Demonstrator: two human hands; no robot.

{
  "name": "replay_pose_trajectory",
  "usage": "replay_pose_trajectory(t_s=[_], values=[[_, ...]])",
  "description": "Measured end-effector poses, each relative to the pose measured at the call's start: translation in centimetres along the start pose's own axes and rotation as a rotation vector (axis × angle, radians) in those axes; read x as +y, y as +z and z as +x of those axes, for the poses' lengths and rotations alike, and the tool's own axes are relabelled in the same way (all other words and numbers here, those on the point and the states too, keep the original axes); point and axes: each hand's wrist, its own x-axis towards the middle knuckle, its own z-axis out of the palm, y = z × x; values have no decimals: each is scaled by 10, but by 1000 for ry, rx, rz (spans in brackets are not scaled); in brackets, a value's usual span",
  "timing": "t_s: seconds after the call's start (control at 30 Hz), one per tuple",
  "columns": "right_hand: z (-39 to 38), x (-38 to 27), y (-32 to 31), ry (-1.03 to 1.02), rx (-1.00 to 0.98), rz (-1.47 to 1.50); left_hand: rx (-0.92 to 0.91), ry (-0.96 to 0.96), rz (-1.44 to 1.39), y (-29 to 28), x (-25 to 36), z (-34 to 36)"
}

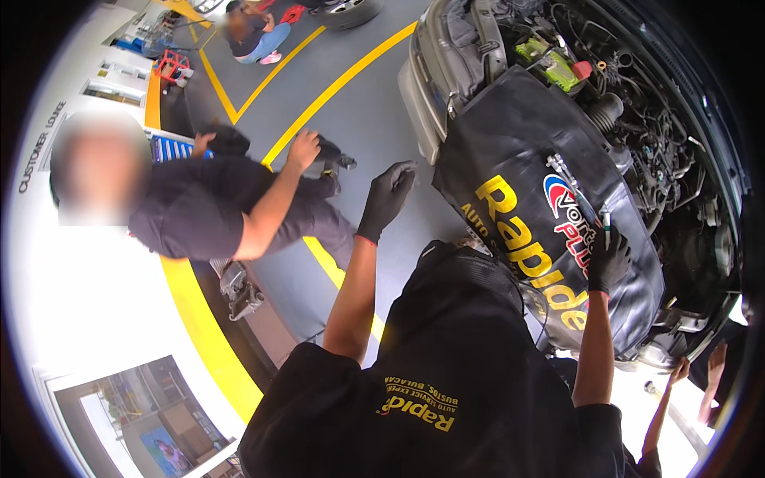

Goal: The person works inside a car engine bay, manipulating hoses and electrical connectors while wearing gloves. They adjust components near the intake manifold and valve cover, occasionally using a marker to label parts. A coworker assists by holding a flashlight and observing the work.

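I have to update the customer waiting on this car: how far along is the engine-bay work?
Done: the bonnet is up and a black protective fender cover is draped over the car's front. In hand: the black-gloved right hand holds a slim tool on that cover; the gloved left hand hangs free. Left: the open engine bay is not closed up.

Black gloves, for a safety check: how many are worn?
2: the left hand, open above the floor; the right hand, gripping a metal tool on the fender cover. Others possibly hidden.

We've got the black fender cover (518,151) draped over the car's front; a chrome ratchet tool (567,177) lies on it, just above our right grip (610,259).
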Motion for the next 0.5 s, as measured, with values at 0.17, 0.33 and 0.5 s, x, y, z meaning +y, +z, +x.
replay_pose_trajectory(t_s=[0.17,0.33,0.5], values=[[0,8,-2,-9,-3,-19,55,-167,-33,-13,-9,-31],[20,-20,-35,25,-113,18,3,-100,62,-47,-20,-33],[37,-35,-5,63,-55,123,-101,-130,95,-68,2,17]])
